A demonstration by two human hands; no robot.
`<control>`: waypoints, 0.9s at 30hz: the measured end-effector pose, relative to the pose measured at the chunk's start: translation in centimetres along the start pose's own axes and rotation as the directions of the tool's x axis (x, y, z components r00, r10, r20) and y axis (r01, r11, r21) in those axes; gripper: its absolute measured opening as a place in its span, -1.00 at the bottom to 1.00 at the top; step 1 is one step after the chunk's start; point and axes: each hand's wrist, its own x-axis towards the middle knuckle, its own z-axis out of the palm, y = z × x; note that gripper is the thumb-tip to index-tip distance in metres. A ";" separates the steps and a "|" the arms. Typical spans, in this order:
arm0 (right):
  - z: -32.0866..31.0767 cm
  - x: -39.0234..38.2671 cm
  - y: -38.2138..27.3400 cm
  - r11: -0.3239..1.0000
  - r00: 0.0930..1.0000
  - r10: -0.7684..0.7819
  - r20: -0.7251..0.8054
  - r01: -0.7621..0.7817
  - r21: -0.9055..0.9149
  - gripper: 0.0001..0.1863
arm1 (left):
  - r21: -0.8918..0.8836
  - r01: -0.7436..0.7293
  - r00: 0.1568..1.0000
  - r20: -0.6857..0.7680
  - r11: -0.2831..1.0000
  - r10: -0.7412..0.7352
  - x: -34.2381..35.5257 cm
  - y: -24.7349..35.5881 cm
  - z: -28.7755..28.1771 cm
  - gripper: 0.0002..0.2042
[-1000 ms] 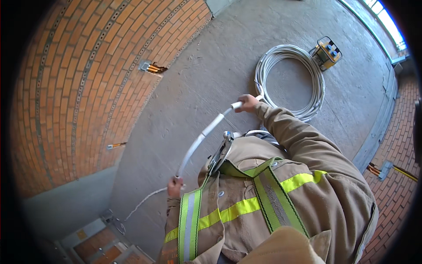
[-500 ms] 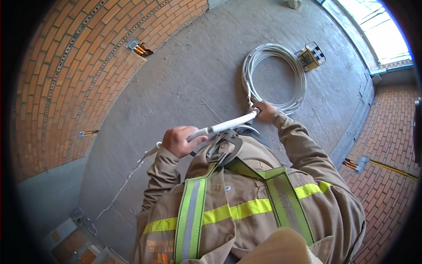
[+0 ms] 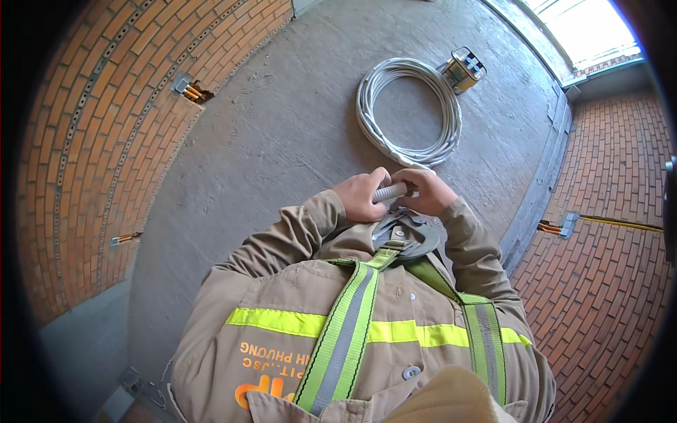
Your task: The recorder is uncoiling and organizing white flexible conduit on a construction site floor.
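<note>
Close together in front of my waist, both hands grip a short visible stretch of white corrugated conduit. My left hand is closed around its left part. The fingers of my right hand are closed at its right end; what lies inside the fingertips is partly hidden. Just beyond my hands, a large coil of white conduit lies flat on the floor. Below my hands hangs the grey metal hook of my green harness.
A yellow tool carrier stands beside the coil on the concrete floor. Brick walls rise at left and right. Grey boxes with orange conduits sit in the left wall and the right wall. Thin wire shows at lower left.
My left hand has moved right along the conduit, close to my right hand. The long stretch between them has shortened. The wire trailing from its left end is now mostly hidden behind my arm.
</note>
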 end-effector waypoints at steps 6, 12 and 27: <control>0.4 -4.3 1.3 0.977 0.980 0.175 -0.093 -0.185 -0.110 -0.67 | -0.423 0.148 0.965 0.260 0.894 -0.037 1.5 -3.1 2.4 -0.49; 0.9 -9.2 6.9 0.860 0.945 0.318 -0.076 -0.254 0.443 -0.62 | -0.165 0.481 0.820 0.432 0.861 -0.376 -11.2 -14.2 3.2 -0.34; -3.6 -23.1 21.3 0.592 0.951 0.299 0.076 -0.247 0.767 -0.62 | -0.291 0.615 0.591 -0.445 0.733 -0.673 -25.9 0.8 21.0 -0.59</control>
